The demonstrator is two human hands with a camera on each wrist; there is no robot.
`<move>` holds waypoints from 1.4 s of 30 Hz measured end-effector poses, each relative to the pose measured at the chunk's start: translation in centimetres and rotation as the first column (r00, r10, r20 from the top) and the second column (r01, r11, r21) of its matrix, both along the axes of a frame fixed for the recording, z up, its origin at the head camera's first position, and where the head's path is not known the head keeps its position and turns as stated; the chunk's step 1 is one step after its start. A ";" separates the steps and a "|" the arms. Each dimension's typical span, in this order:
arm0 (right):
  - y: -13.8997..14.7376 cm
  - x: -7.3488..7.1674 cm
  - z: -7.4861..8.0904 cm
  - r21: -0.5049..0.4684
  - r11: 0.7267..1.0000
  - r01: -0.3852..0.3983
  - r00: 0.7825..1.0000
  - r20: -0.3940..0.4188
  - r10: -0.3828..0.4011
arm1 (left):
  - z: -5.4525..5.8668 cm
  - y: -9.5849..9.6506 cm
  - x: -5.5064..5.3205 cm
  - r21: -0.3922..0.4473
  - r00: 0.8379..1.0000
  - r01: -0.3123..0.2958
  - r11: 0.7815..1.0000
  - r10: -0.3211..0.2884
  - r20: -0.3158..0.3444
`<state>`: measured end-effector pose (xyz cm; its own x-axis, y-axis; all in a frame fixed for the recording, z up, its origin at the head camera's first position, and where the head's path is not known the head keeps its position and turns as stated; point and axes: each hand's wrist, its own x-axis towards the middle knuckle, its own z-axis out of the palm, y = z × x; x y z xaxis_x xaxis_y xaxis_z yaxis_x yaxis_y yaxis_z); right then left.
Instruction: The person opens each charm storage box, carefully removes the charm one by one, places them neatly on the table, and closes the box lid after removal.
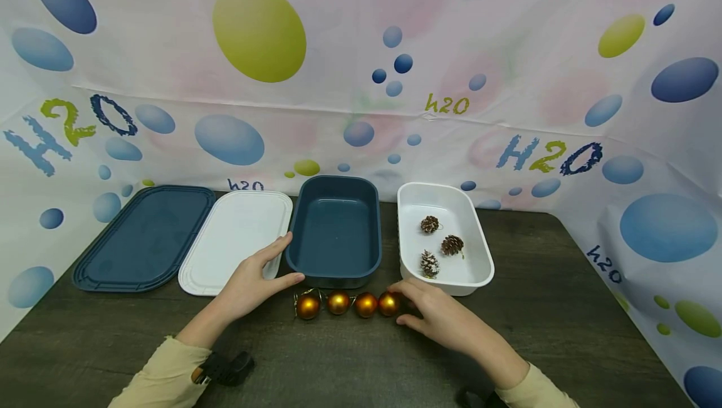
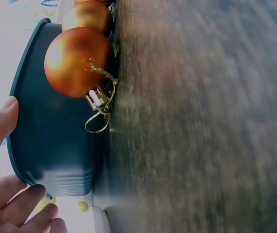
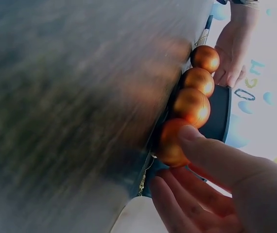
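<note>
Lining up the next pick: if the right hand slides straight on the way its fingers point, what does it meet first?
The right hand points left along the row and its fingertips already touch the rightmost gold ball. Pushed on, that ball would likely bump the next gold ball.

my left hand (image 1: 256, 277) lies forward, fingers straight and spread, thumb apart, forearm angling in from lower left. my right hand (image 1: 437, 311) lies palm down, fingers extended leftward and loosely bent, sleeve at the wrist.
</note>
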<state>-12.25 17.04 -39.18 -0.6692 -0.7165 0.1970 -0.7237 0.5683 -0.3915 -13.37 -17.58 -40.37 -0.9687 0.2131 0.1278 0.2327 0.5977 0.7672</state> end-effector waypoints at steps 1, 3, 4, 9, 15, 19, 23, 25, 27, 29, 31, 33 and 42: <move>0.0 0.0 0.0 -0.001 1.000 0.001 1.000 -0.004 -0.001 | 0.0 0.0 0.0 0.000 1.000 0.001 1.000 -0.001 0.000; 0.0 0.0 0.1 -0.006 1.000 0.003 1.000 -0.005 -0.003 | 0.0 0.0 0.0 -0.001 1.000 0.001 1.000 -0.001 -0.002; 0.1 0.1 0.2 -0.010 1.000 0.005 1.000 -0.005 -0.005 | 0.0 0.0 0.0 -0.002 1.000 0.001 1.000 -0.001 -0.002; 0.2 0.3 0.6 -0.026 1.000 0.013 1.000 -0.008 -0.013 | 0.1 0.0 0.0 -0.004 1.000 0.002 1.000 -0.002 -0.003; 0.5 0.8 1.4 -0.074 0.997 0.008 0.999 -0.042 -0.011 | 0.2 0.0 0.0 -0.011 1.000 -0.002 1.000 0.002 0.001; 0.9 0.9 2.1 -0.134 0.991 0.013 0.998 -0.058 -0.021 | 0.2 0.0 -0.1 -0.014 1.000 -0.004 1.000 0.004 0.001; 1.4 0.7 2.7 -0.164 0.986 0.040 0.995 -0.084 -0.054 | 0.2 0.0 -0.1 -0.014 1.000 -0.003 1.000 0.003 0.000; 1.8 0.7 2.9 -0.163 0.984 0.067 0.992 -0.099 -0.084 | 0.2 0.0 0.0 -0.015 1.000 -0.003 1.000 0.003 0.001; 2.2 0.6 3.1 -0.165 0.981 0.099 0.988 -0.105 -0.117 | 0.3 0.1 0.0 -0.015 1.000 -0.003 1.000 0.003 0.001; 2.6 0.5 3.3 -0.171 0.978 0.123 0.982 -0.121 -0.145 | 0.3 0.1 0.0 -0.015 1.000 -0.003 1.000 0.003 0.001; 3.2 0.3 3.4 -0.173 0.974 0.149 0.973 -0.148 -0.175 | 0.3 0.1 0.0 -0.015 1.000 -0.002 1.000 0.002 0.001; 3.7 0.1 3.5 -0.174 0.970 0.170 0.960 -0.191 -0.203 | 0.3 0.1 0.0 -0.014 1.000 -0.001 1.000 0.001 0.002; 5.9 -0.5 3.9 -0.173 0.905 0.389 0.886 -0.198 -0.419 | 0.3 0.1 0.1 -0.017 1.000 -0.003 1.000 0.003 0.003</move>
